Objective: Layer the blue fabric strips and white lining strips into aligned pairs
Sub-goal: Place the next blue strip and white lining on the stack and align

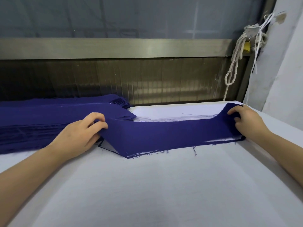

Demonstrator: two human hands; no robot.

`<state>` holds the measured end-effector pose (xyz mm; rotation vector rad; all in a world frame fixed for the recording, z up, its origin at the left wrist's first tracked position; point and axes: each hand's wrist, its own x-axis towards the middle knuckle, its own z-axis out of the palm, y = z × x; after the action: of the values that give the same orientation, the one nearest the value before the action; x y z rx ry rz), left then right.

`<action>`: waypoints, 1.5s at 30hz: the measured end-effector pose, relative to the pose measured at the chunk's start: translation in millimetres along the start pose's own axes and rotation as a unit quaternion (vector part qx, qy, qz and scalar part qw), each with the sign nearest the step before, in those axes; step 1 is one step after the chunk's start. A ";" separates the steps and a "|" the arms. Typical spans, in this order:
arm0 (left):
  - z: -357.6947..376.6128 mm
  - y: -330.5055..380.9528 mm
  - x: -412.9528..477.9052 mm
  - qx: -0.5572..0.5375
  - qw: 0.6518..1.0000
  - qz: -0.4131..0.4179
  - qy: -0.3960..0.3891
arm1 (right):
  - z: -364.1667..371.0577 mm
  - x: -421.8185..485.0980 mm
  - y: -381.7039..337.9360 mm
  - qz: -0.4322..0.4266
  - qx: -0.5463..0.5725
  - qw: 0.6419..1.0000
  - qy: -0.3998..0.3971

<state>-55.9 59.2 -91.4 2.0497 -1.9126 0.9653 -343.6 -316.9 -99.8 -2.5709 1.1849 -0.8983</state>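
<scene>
Currently both hands are on one blue strip (172, 133), stretched left to right across the far part of the white table (147, 185). Left hand (82, 130) pinches the strip's left end, fingers curled over the edge, end lifted off the surface. Right hand (247, 122) grips the right end the same way, fingers curled round it, near the table's far right corner. Strip sags in the middle and lies over a white lining strip (108, 147); white shows at the near-left corner and along the near edge toward the right, so edges are not flush. Near edge is frayed, with loose threads on the table. Stack of blue strips (41, 115) sits far left, just beside the left hand. Rope (234, 63) hangs at the far right
</scene>
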 end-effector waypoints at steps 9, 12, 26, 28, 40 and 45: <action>2.6 8.3 4.3 -0.006 0.999 0.046 -0.028 | -5.5 3.2 12.6 0.030 -0.031 0.999 -0.021; 3.6 7.2 2.3 0.003 0.998 0.056 -0.031 | -4.1 3.7 14.0 0.045 -0.044 0.997 -0.050; 3.4 -0.5 2.8 0.036 0.996 0.073 -0.036 | -3.7 1.3 11.9 0.055 -0.043 0.995 -0.076; 2.9 -0.3 2.9 0.036 0.995 0.078 -0.043 | -3.9 1.0 12.1 0.056 -0.044 0.994 -0.079; -2.2 4.8 2.0 0.005 0.993 0.047 -0.112 | -5.8 -2.2 7.5 0.059 -0.065 0.994 -0.061; 5.5 13.7 13.2 -0.010 0.987 -0.074 -0.140 | -3.1 -6.2 3.3 0.080 -0.159 0.982 -0.065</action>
<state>-67.4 43.1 -92.3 2.3822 -1.8496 0.6509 -350.6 -314.2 -101.4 -2.6705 1.5790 -0.5352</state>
